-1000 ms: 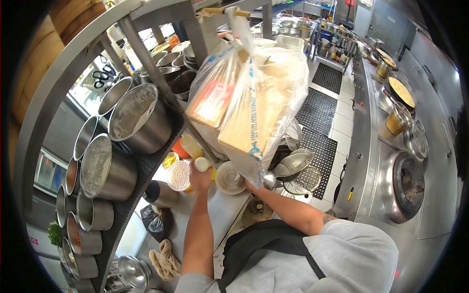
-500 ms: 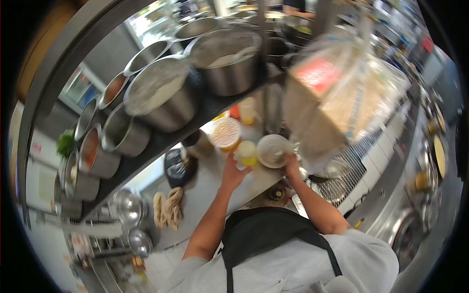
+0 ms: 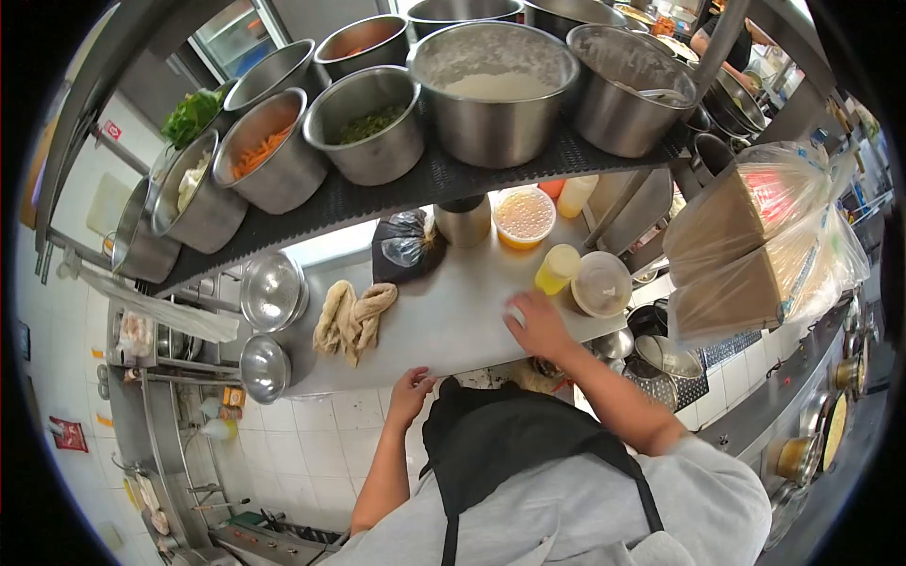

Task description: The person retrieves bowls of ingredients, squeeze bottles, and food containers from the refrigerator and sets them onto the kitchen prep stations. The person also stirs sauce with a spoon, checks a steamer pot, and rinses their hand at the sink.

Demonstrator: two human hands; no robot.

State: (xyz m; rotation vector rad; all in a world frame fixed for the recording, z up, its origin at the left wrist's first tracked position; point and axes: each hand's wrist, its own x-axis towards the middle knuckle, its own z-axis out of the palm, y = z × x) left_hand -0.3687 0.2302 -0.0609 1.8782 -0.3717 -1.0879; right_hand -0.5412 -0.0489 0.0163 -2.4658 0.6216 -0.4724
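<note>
My right hand [image 3: 538,324] is over the steel counter [image 3: 444,325], fingers apart and empty, just below a yellow squeeze bottle [image 3: 557,269]. A round lidded tub [image 3: 601,284] stands beside that bottle, and a lidded container of orange liquid [image 3: 524,217] is behind it. At the counter's front edge is my left hand [image 3: 411,395], its fingers slightly curled and apart, holding nothing. A beige cloth [image 3: 353,319] lies crumpled left of centre, near a black plastic bag [image 3: 408,247] and a dark-topped metal container [image 3: 462,222].
Above the counter, a shelf [image 3: 377,198] bears several steel pots, among them one of carrots [image 3: 260,153] and one of white powder [image 3: 495,87]. Boxes in clear plastic bags [image 3: 755,255] hang at the right. Steel bowls [image 3: 272,292] stand at the left. A co-worker [image 3: 731,42] is far back.
The view has swung left. Both hands have come away from the bottle and tub, which stand on the counter; my left hand has moved to the front edge.
</note>
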